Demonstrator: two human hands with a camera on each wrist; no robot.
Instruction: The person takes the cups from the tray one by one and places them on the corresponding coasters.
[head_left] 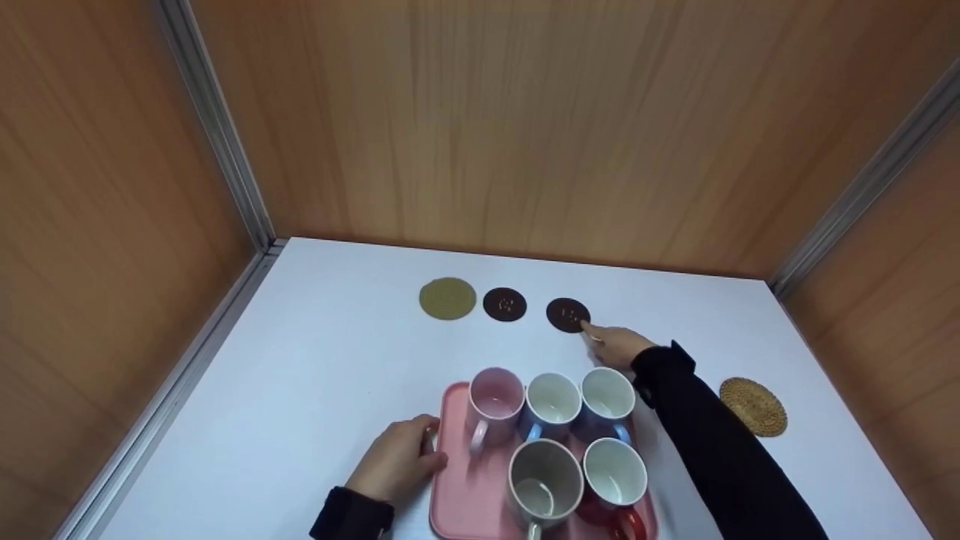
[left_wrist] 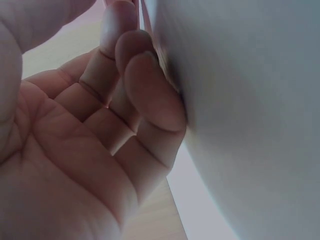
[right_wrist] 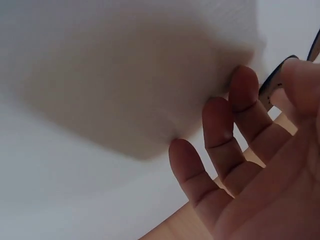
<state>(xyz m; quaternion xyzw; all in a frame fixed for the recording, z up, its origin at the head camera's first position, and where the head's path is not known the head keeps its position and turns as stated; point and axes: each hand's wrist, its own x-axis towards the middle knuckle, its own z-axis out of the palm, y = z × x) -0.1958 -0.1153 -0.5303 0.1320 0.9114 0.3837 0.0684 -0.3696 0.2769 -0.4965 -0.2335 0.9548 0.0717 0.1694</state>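
My left hand (head_left: 396, 459) holds the left rim of a pink tray (head_left: 459, 491), thumb on top and fingers curled beneath the edge. On the tray stand several upright mugs: a pink mug (head_left: 495, 397), two blue mugs with white insides, a large pale mug (head_left: 545, 480) and a red mug (head_left: 615, 472). Beyond the tray, my right hand (head_left: 616, 346) reaches out with its index fingertip touching the near right edge of a dark round coaster (head_left: 568, 314), which lies flat. In the right wrist view, the other fingers (right_wrist: 220, 130) touch the white tabletop.
Left of that coaster lie another dark coaster (head_left: 505, 304) and a larger olive-green coaster (head_left: 448, 298). A woven tan coaster (head_left: 753, 406) lies to the right, beyond my right sleeve. Wood panels (head_left: 525, 127) enclose the white table (head_left: 300, 360) at the back and sides.
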